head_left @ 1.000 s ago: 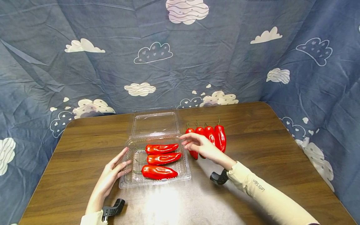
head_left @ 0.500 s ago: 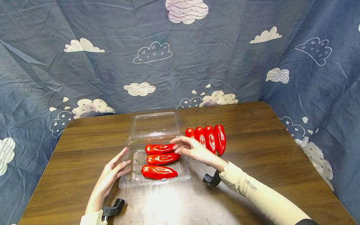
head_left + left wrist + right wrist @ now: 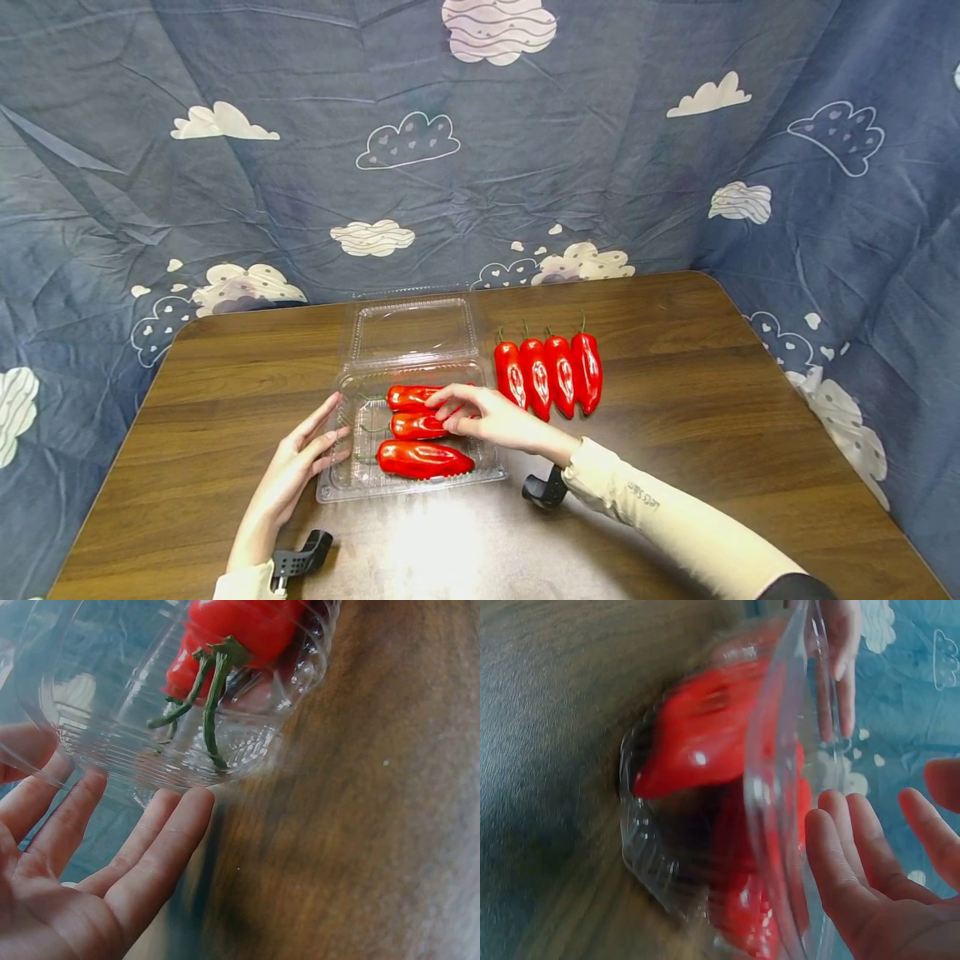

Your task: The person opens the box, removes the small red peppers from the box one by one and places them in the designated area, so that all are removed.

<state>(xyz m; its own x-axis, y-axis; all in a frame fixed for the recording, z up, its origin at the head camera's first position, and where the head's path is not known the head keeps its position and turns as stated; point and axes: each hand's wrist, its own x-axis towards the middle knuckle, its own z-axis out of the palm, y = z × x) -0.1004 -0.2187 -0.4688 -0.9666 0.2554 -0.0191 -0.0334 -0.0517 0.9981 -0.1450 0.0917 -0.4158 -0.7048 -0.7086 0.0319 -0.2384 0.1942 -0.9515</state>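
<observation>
A clear plastic clamshell box (image 3: 405, 492) lies unfolded, its lid (image 3: 414, 327) laid back behind it. Three red peppers lie crosswise inside: a front pepper (image 3: 426, 459), a middle pepper (image 3: 412, 427) and a back pepper (image 3: 408, 397), green stems (image 3: 215, 705) toward the left. My left hand (image 3: 288, 462) has its fingers at the box's left wall, fingertips right at the ribbed plastic in the left wrist view. Over the right part of the box, my right hand (image 3: 498, 419) covers the tips of the back and middle peppers. Its fingers are loosely bent with nothing between them in the right wrist view.
Several more red peppers (image 3: 559, 375) lie side by side to the right of the box, stems pointing away. The brown wooden table (image 3: 675, 358) ends at a dark blue cloud-patterned cloth (image 3: 300, 192) hanging behind and at the sides.
My right hand has moved left from beside the loose peppers to over the peppers in the box, uncovering the row on the table. My left hand has stayed put.
</observation>
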